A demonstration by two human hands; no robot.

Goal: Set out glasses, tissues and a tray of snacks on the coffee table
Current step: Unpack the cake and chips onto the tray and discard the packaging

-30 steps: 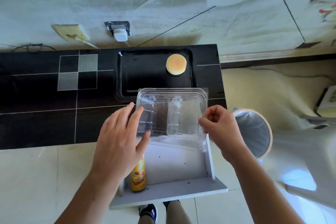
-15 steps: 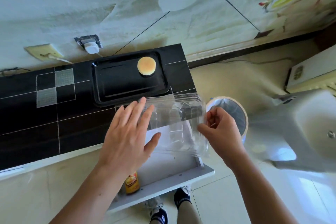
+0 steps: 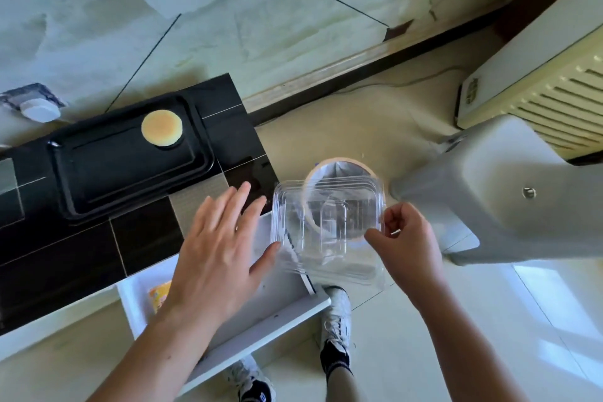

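Right hand [image 3: 408,248] pinches the clear box [image 3: 326,228] by its right edge — left hand [image 3: 218,254], fingers spread flat, touches its left side; tray [image 3: 127,166] with cake [image 3: 162,127] lies beyond the left hand.

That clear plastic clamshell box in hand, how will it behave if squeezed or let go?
The clear clamshell box looks thin-walled and empty, so probably light and easily crushed. The right hand pinches just its edge, which suggests little weight. Its glossy plastic may be slippery.
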